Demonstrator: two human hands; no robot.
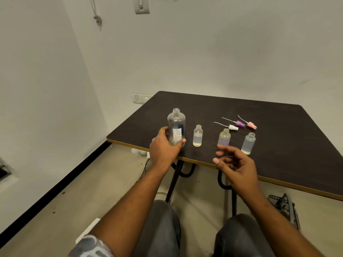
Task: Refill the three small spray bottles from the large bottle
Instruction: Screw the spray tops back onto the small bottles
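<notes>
Left hand point(164, 147) grips the large clear plastic bottle point(176, 127) – uncapped; right hand point(235, 164) hovers, fingers loose; three small clear spray bottles point(197, 135) stand partly filled – pouring appears unfinished.

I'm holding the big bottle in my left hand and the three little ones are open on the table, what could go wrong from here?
1. The small bottles have narrow necks and no funnel shows, so pouring from the large bottle in your left hand may spill onto the table.
2. Your right hand hovers close to the uncapped middle small bottle; a bump could tip it.
3. The spray heads lie loose and might roll.
</notes>
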